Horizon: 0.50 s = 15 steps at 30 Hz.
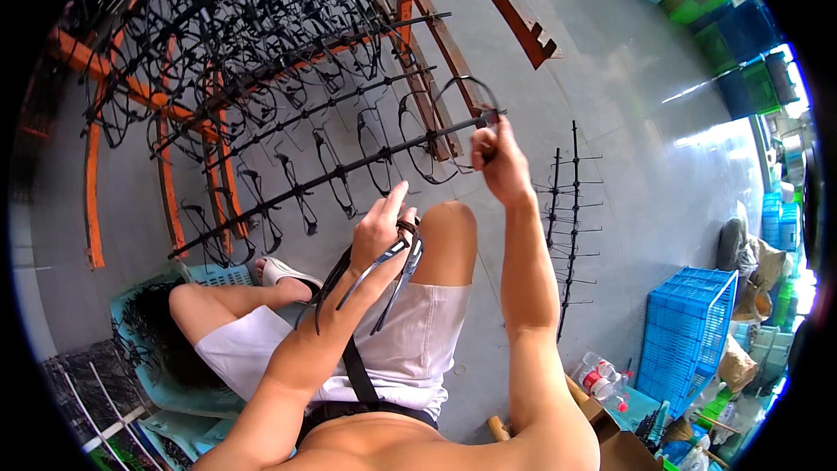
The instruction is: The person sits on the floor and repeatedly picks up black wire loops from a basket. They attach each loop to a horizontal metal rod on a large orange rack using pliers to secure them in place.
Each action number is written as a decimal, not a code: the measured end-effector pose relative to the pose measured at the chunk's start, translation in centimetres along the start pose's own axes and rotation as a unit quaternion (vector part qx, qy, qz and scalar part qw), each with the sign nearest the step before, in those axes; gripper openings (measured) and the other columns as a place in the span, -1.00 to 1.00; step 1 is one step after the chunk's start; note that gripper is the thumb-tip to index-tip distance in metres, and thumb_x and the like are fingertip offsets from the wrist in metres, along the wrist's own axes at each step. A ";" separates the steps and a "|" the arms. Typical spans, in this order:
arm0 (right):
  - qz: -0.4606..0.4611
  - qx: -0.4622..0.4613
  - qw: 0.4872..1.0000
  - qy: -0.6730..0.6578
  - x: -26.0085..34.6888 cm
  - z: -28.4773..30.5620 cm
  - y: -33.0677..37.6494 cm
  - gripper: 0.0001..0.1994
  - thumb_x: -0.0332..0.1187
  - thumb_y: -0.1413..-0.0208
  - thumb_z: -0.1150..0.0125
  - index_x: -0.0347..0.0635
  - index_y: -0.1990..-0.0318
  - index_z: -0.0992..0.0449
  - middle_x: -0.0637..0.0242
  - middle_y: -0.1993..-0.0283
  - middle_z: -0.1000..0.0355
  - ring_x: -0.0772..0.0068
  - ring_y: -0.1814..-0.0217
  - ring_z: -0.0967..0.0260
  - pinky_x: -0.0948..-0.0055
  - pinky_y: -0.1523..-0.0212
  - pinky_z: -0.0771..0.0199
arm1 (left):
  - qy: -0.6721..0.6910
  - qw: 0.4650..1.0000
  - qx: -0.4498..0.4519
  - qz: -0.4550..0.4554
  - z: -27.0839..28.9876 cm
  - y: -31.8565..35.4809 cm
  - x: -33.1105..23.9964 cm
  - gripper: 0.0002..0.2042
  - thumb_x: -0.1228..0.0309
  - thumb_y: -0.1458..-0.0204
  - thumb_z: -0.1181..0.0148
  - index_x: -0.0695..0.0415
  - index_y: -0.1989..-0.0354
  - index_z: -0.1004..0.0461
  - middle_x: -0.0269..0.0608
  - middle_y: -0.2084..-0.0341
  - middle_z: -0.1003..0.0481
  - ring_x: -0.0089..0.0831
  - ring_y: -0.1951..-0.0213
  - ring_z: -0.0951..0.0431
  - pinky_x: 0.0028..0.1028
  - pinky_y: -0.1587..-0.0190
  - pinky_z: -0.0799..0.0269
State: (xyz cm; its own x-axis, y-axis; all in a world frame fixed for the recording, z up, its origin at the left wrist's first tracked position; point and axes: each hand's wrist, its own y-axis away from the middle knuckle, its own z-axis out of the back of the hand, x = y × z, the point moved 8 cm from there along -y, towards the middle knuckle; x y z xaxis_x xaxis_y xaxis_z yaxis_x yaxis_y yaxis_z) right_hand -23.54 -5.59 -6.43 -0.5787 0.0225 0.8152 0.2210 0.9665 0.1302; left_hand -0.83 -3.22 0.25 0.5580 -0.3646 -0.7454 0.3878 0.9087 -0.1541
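Several dark eyeglass frames [410,249] are gripped in the left hand [377,231], their temples draped beside the wrist. The right hand [503,161] is held partly curled at the end of a black rack rod [370,160], where a blurred eyeglass frame [472,79] is seen just beyond the fingertips (whether it is pinched cannot be told).
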 end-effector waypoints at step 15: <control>-0.003 0.056 0.998 -0.031 -1.2 -3.4 -1.7 -0.59 -0.05 -0.34 0.25 -0.07 -0.18 -0.22 0.46 0.45 -0.22 0.63 0.47 -0.11 0.63 0.46 -0.18 | 0.031 0.996 -0.071 -0.036 -0.7 -1.5 -0.7 -0.92 0.56 0.04 -0.22 0.17 0.37 -0.47 -0.12 0.56 -0.48 -0.34 0.57 -0.50 -0.46 0.51 -0.39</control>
State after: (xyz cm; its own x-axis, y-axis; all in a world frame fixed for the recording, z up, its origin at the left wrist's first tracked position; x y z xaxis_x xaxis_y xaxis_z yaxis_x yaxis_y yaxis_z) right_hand -20.54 -8.17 -5.73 -0.6281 0.0282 0.7776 0.1291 0.9893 0.0685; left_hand -2.31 -4.22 0.60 0.4845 -0.4203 -0.7672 0.3144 0.9021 -0.2956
